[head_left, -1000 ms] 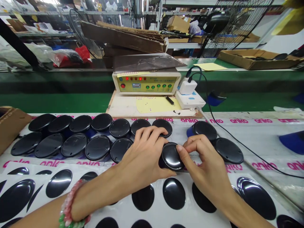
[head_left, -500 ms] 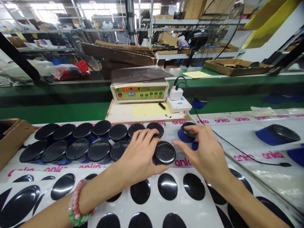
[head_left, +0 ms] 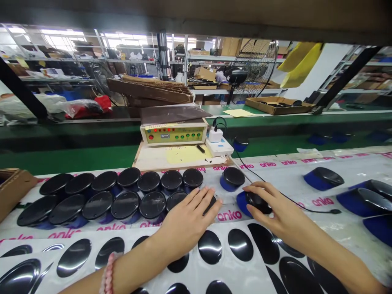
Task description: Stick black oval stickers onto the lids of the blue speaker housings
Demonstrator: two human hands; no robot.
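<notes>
My left hand (head_left: 191,222) lies with fingers stretched out over a round black-topped blue unit (head_left: 210,205), which is mostly hidden; the thumb does not show. To its right, my right hand (head_left: 275,206) curls thumb and fingers around another black-topped blue unit (head_left: 256,202). Just behind that stands a similar blue unit (head_left: 232,179). Two rows of black-topped units (head_left: 125,206) stand to the left, with small holes visible in several tops. In front of my hands, a white sheet (head_left: 225,267) carries glossy black discs (head_left: 210,247).
A control box (head_left: 174,132) with red lights and green buttons sits behind, beside a white plug adapter (head_left: 219,145). A black cable (head_left: 294,201) crosses the right side. More blue units (head_left: 324,179) stand at right. A cardboard box (head_left: 15,192) is at the left edge.
My left hand has moved from gripping the side of a unit to lying flat over it. My right hand, open before, has closed around a unit. The camera view has tilted up.
</notes>
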